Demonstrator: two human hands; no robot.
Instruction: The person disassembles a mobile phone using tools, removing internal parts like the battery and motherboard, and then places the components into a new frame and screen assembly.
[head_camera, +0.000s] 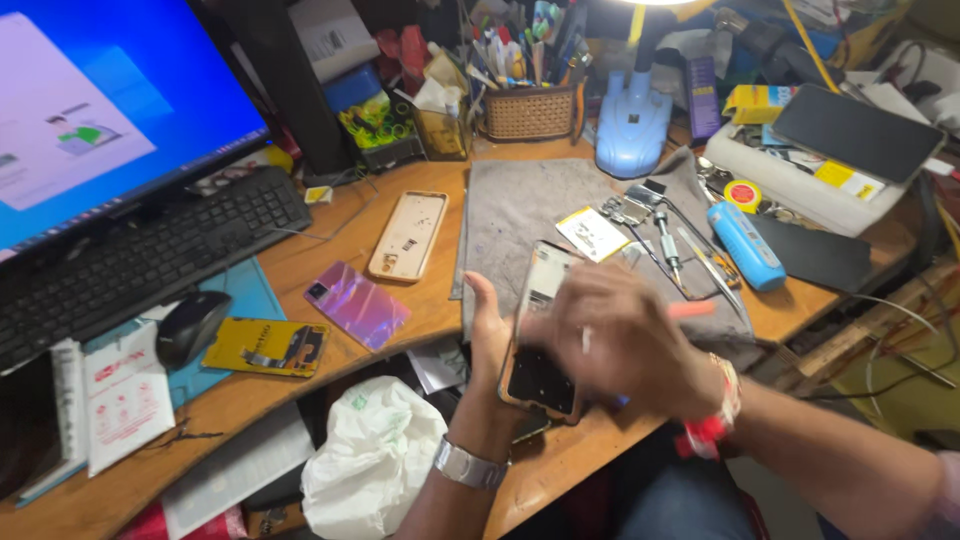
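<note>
My left hand (489, 340) grips an opened phone body (541, 330) from below, its back cover off and the insides facing up, just above the desk's front edge. My right hand (625, 345) is blurred over the phone's right side, with a thin pink-tipped tool (692, 309) in its fingers. A silver watch sits on my left wrist, and red thread and a band on my right. Both hands hover over a grey work cloth (520, 205).
A pink phone back (357, 304), a beige phone case (408, 235), and a yellow package (267, 346) lie left. Tweezers, a screwdriver (668, 245), a blue cylinder (746, 245), a lamp base (632, 125), a tool basket (530, 112), keyboard (140, 260), mouse (190, 326) and monitor (100, 110) ring the wooden desk.
</note>
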